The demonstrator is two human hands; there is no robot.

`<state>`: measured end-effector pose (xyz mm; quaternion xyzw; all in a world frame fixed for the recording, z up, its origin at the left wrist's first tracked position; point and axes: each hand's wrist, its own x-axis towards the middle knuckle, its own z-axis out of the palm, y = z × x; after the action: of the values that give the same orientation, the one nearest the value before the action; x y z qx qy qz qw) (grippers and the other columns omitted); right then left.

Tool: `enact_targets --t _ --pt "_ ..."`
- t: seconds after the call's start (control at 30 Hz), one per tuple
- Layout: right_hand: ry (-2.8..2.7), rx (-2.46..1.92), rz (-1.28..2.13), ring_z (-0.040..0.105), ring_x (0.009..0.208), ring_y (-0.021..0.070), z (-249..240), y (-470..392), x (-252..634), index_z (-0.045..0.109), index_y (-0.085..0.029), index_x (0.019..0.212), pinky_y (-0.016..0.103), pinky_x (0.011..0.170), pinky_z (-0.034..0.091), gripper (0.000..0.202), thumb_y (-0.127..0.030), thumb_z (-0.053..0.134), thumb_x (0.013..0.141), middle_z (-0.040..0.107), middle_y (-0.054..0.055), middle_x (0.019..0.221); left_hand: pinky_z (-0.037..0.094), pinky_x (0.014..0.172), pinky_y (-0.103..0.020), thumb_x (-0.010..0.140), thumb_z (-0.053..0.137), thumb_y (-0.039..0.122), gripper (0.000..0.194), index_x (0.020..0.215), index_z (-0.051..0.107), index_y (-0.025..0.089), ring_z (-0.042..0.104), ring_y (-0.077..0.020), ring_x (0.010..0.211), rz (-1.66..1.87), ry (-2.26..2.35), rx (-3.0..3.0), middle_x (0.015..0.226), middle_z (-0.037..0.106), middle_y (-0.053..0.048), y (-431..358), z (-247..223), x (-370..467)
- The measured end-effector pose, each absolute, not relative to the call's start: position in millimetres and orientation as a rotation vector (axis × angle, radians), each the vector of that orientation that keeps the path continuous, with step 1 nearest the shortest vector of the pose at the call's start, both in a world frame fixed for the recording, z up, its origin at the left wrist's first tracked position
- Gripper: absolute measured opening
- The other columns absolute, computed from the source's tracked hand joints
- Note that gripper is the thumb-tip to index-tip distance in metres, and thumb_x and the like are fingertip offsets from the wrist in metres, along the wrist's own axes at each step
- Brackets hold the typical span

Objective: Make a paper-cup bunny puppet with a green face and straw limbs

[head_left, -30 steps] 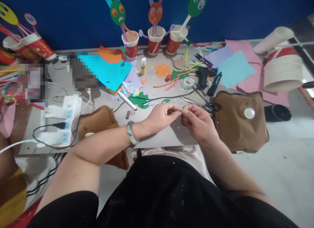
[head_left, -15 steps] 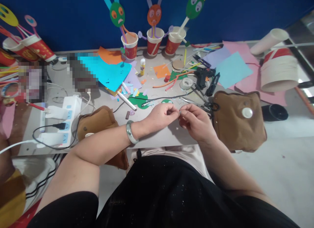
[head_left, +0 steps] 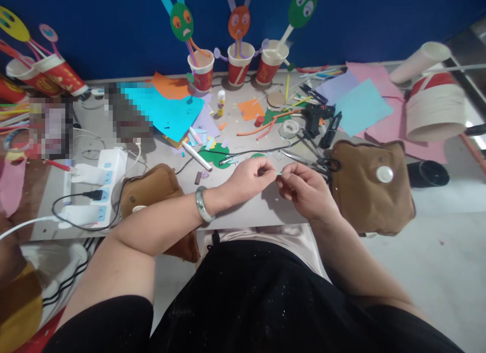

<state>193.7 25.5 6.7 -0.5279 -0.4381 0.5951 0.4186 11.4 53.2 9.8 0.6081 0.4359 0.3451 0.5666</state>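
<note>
Over the front part of the grey table (head_left: 235, 216), my left hand (head_left: 252, 178) and my right hand (head_left: 306, 188) meet almost fingertip to fingertip. Both are closed in a pinch on a tiny light blue-green piece (head_left: 279, 173), which shows between them. My left wrist wears a pale green bangle (head_left: 203, 204). Just behind my hands lie a green paper piece (head_left: 215, 158), a white marker (head_left: 197, 156) and scissors (head_left: 299, 158). A small purple paper disc (head_left: 205, 174) and a brown block (head_left: 198, 179) sit left of my left hand.
Paper cups (head_left: 240, 69) with paper figures stand along the blue partition (head_left: 125, 29). A glue gun (head_left: 316, 117) and tape roll (head_left: 289, 129) lie behind my right hand. Brown bags (head_left: 372, 186) flank my arms. A power strip (head_left: 110, 186) is at left, near another person's arm (head_left: 9, 246).
My right hand has moved slightly right and down, away from my left hand. More of the small blue-green piece shows between the fingertips.
</note>
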Motion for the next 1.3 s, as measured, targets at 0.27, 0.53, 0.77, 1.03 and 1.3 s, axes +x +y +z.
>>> enact_targets --t 0.27,0.53,0.77,1.03,1.3 --pt "-1.065 -1.303 1.524 0.042 0.046 0.0067 4 26 193 0.061 -0.022 0.078 0.023 0.044 0.029 0.047 -0.054 0.096 0.076 0.059 -0.004 0.061 0.048 0.071 -0.028 0.094 0.07 0.02 0.013 0.082 0.066 0.018 0.062 -0.0119 0.076 0.798 0.992 1.388 0.083 0.073 -0.001 54 7 11" --pt "-1.097 -1.314 1.56 0.043 0.045 0.0075 6 25 195 0.06 -0.022 0.077 0.024 0.044 0.028 0.043 -0.051 0.092 0.078 0.059 -0.003 0.06 0.046 0.07 -0.028 0.094 0.067 0.021 0.015 0.079 0.065 0.019 0.058 -0.0118 0.074 0.809 0.945 1.437 0.078 0.069 0.001 53 5 9" --pt "-1.008 -1.309 1.523 0.044 0.045 0.0081 9 25 197 0.062 -0.022 0.077 0.024 0.044 0.028 0.042 -0.048 0.096 0.073 0.063 -0.002 0.062 0.05 0.073 -0.028 0.093 0.068 0.021 0.013 0.081 0.065 0.018 0.062 -0.0129 0.078 0.811 0.956 1.404 0.081 0.071 -0.001 54 7 9" --pt "-1.142 -1.329 1.483 0.045 0.045 0.008 2 24 198 0.063 -0.022 0.076 0.024 0.045 0.032 0.045 -0.053 0.095 0.077 0.063 -0.002 0.062 0.045 0.068 -0.028 0.092 0.07 0.019 0.015 0.078 0.064 0.018 0.058 -0.0121 0.073 0.757 0.968 1.387 0.077 0.069 0.0 52 10 10" --pt "-1.368 -1.454 1.295 0.05 0.047 0.0092 9 30 205 0.068 -0.021 0.076 0.023 0.047 0.039 0.033 -0.044 0.091 0.08 0.064 -0.001 0.059 0.041 0.068 -0.029 0.089 0.065 0.009 0.017 0.075 0.061 0.02 0.057 -0.0125 0.071 0.696 1.086 1.51 0.075 0.069 0.002 50 13 9"
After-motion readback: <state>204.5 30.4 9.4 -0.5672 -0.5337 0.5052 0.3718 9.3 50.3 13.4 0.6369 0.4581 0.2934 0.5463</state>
